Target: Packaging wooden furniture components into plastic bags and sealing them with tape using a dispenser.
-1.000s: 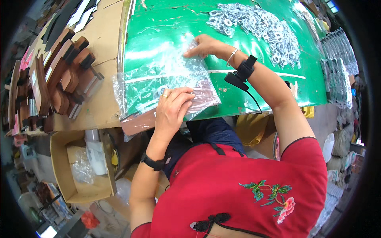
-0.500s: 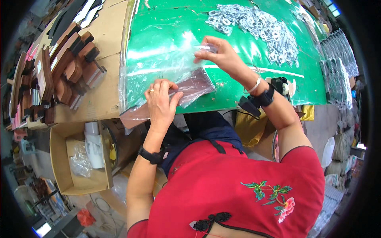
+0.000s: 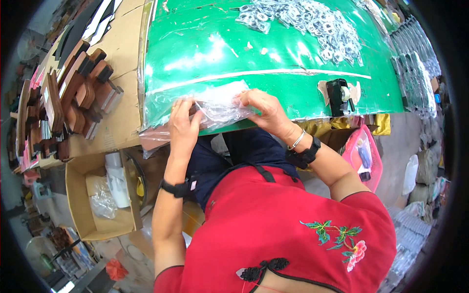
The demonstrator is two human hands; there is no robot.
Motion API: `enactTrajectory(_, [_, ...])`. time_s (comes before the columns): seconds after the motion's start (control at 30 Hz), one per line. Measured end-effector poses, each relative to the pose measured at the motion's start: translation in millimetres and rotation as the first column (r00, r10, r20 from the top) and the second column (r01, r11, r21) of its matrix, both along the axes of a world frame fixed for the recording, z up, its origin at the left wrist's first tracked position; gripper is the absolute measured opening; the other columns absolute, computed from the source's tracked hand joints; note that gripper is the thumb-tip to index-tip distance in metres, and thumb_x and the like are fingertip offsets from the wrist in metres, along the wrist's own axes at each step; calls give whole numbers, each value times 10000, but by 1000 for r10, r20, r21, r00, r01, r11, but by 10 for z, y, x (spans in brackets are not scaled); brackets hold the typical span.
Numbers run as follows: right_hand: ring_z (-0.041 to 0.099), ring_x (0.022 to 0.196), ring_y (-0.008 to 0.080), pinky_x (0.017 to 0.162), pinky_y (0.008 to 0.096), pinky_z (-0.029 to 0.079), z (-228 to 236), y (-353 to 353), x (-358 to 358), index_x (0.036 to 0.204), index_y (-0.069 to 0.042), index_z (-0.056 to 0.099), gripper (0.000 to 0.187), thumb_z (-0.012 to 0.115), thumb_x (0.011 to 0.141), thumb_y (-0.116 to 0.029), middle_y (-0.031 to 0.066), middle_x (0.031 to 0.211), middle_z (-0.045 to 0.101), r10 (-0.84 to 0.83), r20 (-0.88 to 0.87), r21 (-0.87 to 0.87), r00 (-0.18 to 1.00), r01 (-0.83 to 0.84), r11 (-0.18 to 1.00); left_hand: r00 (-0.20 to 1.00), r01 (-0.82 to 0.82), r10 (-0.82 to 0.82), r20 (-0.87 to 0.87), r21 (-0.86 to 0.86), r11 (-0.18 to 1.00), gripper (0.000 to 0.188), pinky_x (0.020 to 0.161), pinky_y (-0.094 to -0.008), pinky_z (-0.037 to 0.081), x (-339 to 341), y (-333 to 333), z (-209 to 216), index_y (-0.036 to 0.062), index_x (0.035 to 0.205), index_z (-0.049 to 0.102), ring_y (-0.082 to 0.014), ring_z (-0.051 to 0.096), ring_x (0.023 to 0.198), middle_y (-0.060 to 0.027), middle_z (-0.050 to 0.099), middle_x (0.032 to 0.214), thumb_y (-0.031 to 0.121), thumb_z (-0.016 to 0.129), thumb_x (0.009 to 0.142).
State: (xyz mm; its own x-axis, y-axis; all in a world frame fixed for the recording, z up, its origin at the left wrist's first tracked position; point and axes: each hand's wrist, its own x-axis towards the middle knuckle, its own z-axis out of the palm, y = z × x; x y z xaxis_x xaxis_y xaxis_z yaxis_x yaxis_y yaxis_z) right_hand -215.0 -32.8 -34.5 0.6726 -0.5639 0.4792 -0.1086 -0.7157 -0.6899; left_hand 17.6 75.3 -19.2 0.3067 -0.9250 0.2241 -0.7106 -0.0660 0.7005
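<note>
A clear plastic bag (image 3: 222, 102) lies crumpled over the near left edge of the green-topped table, with a flat brown piece (image 3: 155, 138) partly under or inside it. The fingers of my left hand (image 3: 184, 123) are curled over the bag and press it against the brown piece. At the bag's right end, my right hand (image 3: 266, 110) is closed, pinching the film between thumb and fingers. Folds and glare hide most of the brown piece, so its full shape cannot be made out.
Brown wooden-looking parts with black ends (image 3: 73, 93) are stacked on cardboard at left. Many small bagged rings (image 3: 317, 24) lie at the table's far side. A black tape dispenser (image 3: 337, 97) sits near the front edge. Below are a cardboard box (image 3: 78, 195) and a pink basket (image 3: 375, 161).
My right hand has come down and nearer, bringing the raised film down over the brown piece. My left hand has shifted slightly left and stays on the bag.
</note>
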Motion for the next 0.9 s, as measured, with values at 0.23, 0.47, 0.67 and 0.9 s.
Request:
enactTrajectory(0.23, [692, 1092, 321, 930, 410, 555, -4, 25, -11, 900, -42, 554, 302, 722, 701, 110, 99, 1042, 707, 2, 40, -69, 999, 0, 998, 845, 312, -186, 502, -181, 933, 492, 1146, -524, 349, -358, -90, 874, 112, 1245, 653, -267, 619, 1141, -70, 663, 1186, 149, 802, 778])
enactTrajectory(0.47, [696, 1061, 313, 848, 403, 558, -38, 54, 26, 903, -46, 565, 241, 707, 751, 76, 98, 1030, 713, -8, 74, -133, 997, 18, 991, 674, 392, -365, 643, 108, 913, 465, 951, -443, 476, -250, -109, 339, 111, 1226, 655, -274, 598, 979, -79, 583, 963, 136, 757, 773])
enactTrajectory(0.67, [691, 1059, 298, 845, 401, 557, -86, 104, 12, 934, -61, 599, 278, 706, 714, 72, 88, 1032, 706, -57, 121, -58, 991, 65, 996, 713, 259, -194, 674, 4, 966, 379, 776, -387, 489, -600, 300, 62, 88, 1212, 670, -263, 586, 912, -80, 527, 904, 78, 625, 835])
enactTrajectory(0.9, [680, 1059, 296, 869, 402, 559, -102, 90, 12, 976, -82, 683, 301, 722, 704, 41, 64, 1036, 693, -54, 74, -217, 996, 69, 974, 795, 249, -184, 578, -34, 968, 616, 952, -483, 458, -638, 420, 210, 113, 1383, 601, -285, 596, 1032, -70, 597, 1130, 187, 791, 802])
